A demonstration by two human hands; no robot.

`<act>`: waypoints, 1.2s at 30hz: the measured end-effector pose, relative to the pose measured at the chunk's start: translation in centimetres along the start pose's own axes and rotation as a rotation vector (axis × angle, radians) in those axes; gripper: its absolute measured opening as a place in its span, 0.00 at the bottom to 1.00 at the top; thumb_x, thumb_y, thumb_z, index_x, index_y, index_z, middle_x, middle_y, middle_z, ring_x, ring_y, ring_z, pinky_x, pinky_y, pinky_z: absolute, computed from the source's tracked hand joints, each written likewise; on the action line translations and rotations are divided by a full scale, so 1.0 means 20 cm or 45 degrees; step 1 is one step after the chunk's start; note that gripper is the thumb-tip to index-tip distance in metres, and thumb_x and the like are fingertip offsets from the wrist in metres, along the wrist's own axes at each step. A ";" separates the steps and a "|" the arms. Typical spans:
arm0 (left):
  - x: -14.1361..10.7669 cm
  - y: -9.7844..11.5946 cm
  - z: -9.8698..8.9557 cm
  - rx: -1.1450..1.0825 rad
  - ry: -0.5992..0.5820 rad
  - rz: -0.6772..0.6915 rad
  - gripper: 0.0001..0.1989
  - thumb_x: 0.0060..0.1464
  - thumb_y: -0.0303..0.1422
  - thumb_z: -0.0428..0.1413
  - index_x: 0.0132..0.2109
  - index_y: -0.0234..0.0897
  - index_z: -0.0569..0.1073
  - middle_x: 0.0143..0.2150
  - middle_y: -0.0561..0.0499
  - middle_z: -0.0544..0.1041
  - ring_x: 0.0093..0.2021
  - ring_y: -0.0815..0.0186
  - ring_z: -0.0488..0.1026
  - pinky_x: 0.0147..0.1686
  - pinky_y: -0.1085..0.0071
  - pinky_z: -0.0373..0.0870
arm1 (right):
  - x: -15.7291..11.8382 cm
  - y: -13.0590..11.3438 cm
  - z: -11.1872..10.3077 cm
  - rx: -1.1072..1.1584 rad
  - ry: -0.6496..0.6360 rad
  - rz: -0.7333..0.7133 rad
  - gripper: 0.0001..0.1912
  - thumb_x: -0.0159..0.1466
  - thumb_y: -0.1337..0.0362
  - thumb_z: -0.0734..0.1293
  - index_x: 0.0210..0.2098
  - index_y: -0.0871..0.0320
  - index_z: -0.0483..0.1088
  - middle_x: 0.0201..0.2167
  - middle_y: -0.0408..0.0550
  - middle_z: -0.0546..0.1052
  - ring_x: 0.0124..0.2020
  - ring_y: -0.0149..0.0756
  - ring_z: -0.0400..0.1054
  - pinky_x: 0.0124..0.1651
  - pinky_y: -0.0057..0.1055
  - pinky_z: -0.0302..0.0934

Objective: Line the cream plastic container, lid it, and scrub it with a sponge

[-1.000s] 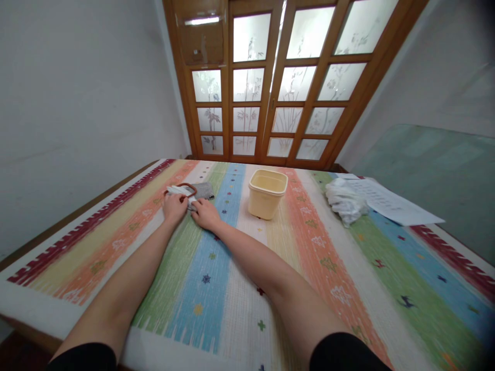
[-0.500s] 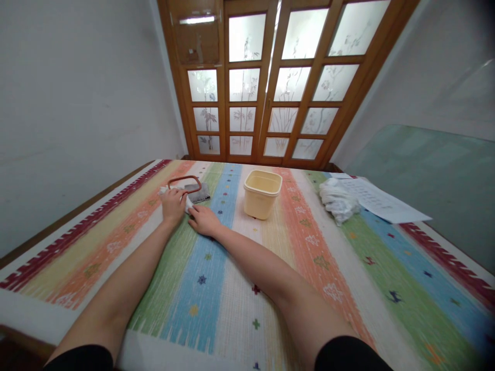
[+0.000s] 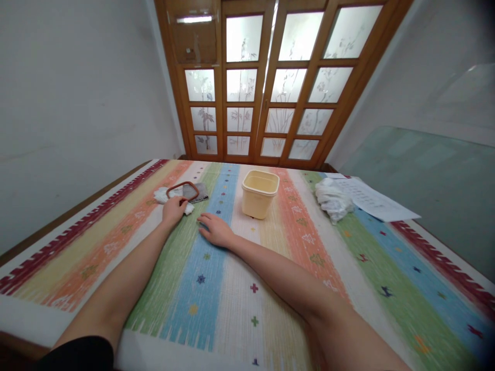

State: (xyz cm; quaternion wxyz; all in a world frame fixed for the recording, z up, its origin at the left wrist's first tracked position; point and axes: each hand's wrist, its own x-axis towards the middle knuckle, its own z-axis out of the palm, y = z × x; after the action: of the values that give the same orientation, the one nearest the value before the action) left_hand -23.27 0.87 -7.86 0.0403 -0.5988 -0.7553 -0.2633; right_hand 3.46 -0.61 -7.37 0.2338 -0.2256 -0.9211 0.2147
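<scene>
At the far left stands a plain pale wall (image 3: 77, 103). The table carries a striped tablecloth (image 3: 96, 252), its bands running away from the person. On it, left of centre, lies a crumpled white cloth (image 3: 160, 195). Part of this cloth extends under the left hand (image 3: 172, 210) and emerges just right of the fingers.

The left hand is closed in a narrow grip. Thumb and fingers pinch the near side of a brown frame (image 3: 194, 187), a rounded rectangular loop positioned over the cloth. From where I stand, I cannot tell whether the same grip takes in any cloth. A flat grey piece (image 3: 202, 190) with a dark edge lies beside and partly behind the loop.

The right hand (image 3: 216, 230) is set apart, palm down above the blue band. Its fingers are loosely spread and hold nothing; contact with the tablecloth cannot be determined.

Next in order: an upright, open-topped cream container (image 3: 258, 202), with paned wooden doors (image 3: 220, 85) beyond the table; a crumpled white bundle (image 3: 333, 200); a printed sheet (image 3: 377, 201), lying flat; and a greenish panel (image 3: 436, 190) along the right wall (image 3: 436, 98).
</scene>
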 end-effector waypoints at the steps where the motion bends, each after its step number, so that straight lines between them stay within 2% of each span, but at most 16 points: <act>1: 0.00 0.00 0.00 0.012 0.009 -0.012 0.16 0.64 0.39 0.53 0.48 0.40 0.82 0.46 0.42 0.84 0.46 0.52 0.79 0.46 0.61 0.72 | -0.04 0.01 -0.03 0.013 0.000 0.015 0.23 0.72 0.60 0.66 0.64 0.58 0.70 0.67 0.58 0.70 0.67 0.44 0.66 0.69 0.41 0.58; 7: -0.02 0.01 -0.04 0.054 0.039 -0.118 0.15 0.64 0.39 0.53 0.49 0.41 0.82 0.48 0.42 0.83 0.47 0.51 0.78 0.44 0.61 0.71 | -0.31 0.12 -0.22 0.045 0.059 0.086 0.17 0.71 0.63 0.67 0.58 0.57 0.74 0.65 0.57 0.73 0.63 0.44 0.70 0.66 0.42 0.62; 14: -0.05 0.09 -0.09 0.248 0.005 -0.061 0.20 0.65 0.42 0.51 0.51 0.36 0.82 0.50 0.38 0.81 0.52 0.48 0.74 0.53 0.56 0.69 | -0.59 0.26 -0.40 0.048 0.216 0.102 0.10 0.72 0.66 0.65 0.47 0.55 0.78 0.55 0.53 0.79 0.55 0.44 0.74 0.60 0.43 0.67; 19: -0.05 0.07 -0.05 0.313 0.024 0.000 0.23 0.64 0.44 0.51 0.56 0.35 0.80 0.54 0.36 0.78 0.56 0.43 0.70 0.56 0.51 0.67 | -0.73 0.41 -0.54 0.004 0.426 0.220 0.10 0.71 0.66 0.64 0.43 0.54 0.78 0.45 0.51 0.82 0.47 0.42 0.76 0.52 0.39 0.68; 24: -0.03 0.05 -0.02 0.305 0.061 0.045 0.24 0.63 0.42 0.50 0.58 0.34 0.78 0.54 0.36 0.76 0.57 0.44 0.69 0.59 0.52 0.65 | -0.84 0.67 -0.77 -0.247 0.765 0.484 0.12 0.71 0.61 0.62 0.41 0.56 0.77 0.40 0.52 0.81 0.40 0.43 0.73 0.47 0.39 0.66; 27: -0.03 0.05 -0.02 0.301 0.101 0.074 0.24 0.62 0.41 0.51 0.57 0.32 0.79 0.54 0.35 0.75 0.57 0.44 0.68 0.61 0.50 0.62 | -0.91 0.83 -0.92 -0.486 0.949 0.613 0.15 0.71 0.61 0.59 0.41 0.58 0.77 0.43 0.57 0.79 0.47 0.47 0.71 0.55 0.42 0.64; 30: -0.03 0.07 -0.01 0.294 0.173 0.123 0.23 0.62 0.39 0.51 0.56 0.32 0.79 0.55 0.34 0.75 0.59 0.42 0.67 0.63 0.47 0.59 | -0.99 0.96 -1.03 -0.772 1.065 0.830 0.17 0.69 0.60 0.62 0.51 0.60 0.76 0.57 0.63 0.73 0.59 0.52 0.64 0.64 0.48 0.57; 34: -0.05 0.11 -0.01 0.266 0.244 0.254 0.22 0.62 0.39 0.51 0.56 0.32 0.79 0.59 0.33 0.73 0.61 0.42 0.65 0.64 0.45 0.58 | -1.08 1.07 -1.11 -0.977 1.086 1.106 0.28 0.68 0.57 0.64 0.65 0.59 0.66 0.71 0.65 0.59 0.70 0.56 0.52 0.69 0.51 0.49; 36: -0.06 0.13 0.00 0.247 0.233 0.322 0.21 0.62 0.38 0.52 0.55 0.34 0.79 0.59 0.34 0.73 0.61 0.42 0.66 0.64 0.46 0.58 | -1.12 1.12 -1.14 -0.952 1.054 1.232 0.35 0.67 0.54 0.66 0.70 0.59 0.60 0.72 0.67 0.56 0.70 0.57 0.52 0.68 0.51 0.50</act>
State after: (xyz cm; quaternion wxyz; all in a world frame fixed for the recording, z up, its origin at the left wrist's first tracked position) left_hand -20.53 0.25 -7.34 0.1993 -0.6559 -0.6890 -0.2353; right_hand 40.20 12.42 -7.91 0.3488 -0.7339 -0.5665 -0.1373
